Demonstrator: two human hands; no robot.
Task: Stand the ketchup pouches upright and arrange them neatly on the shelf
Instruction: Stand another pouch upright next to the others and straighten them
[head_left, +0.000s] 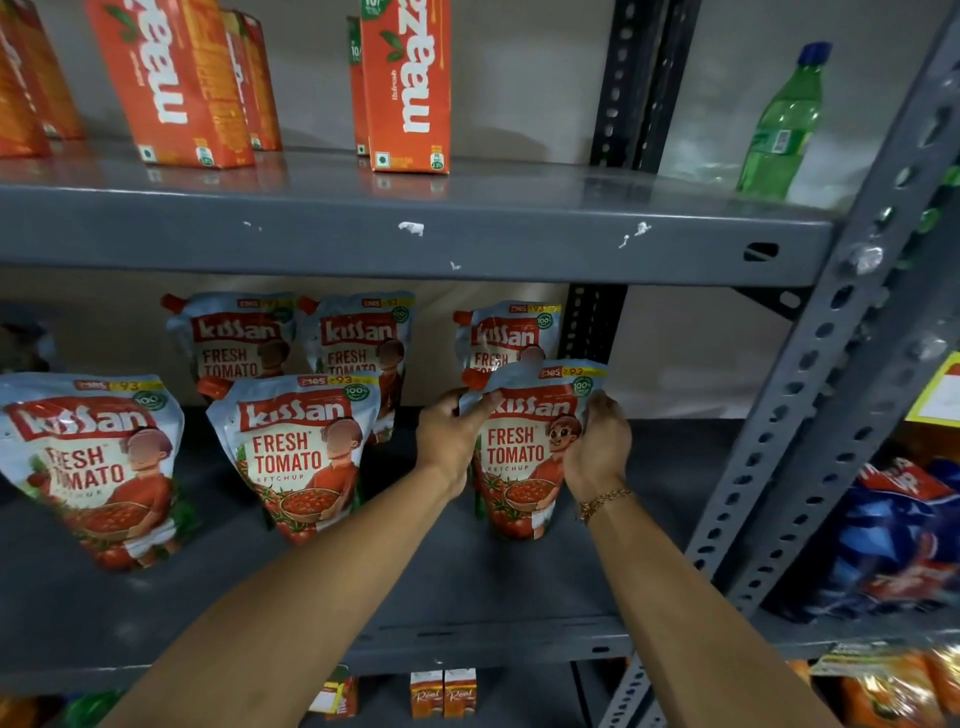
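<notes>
Several Kissan ketchup pouches stand on the grey middle shelf (457, 582). Both of my hands hold the front right pouch (524, 452) upright: my left hand (449, 441) grips its top left corner near the spout, my right hand (597, 447) grips its right edge. Behind it stands another pouch (504, 335), partly hidden. The front row also has a middle pouch (301, 457) and a left pouch (98, 467), which leans. Two more pouches (234, 338) (358, 338) stand at the back.
Orange Maaza juice cartons (405, 88) and a green bottle (784, 124) stand on the upper shelf. A slotted grey upright (810, 400) bounds the shelf on the right, with blue snack bags (893, 540) beyond it. Small juice boxes (444, 693) sit on the shelf below.
</notes>
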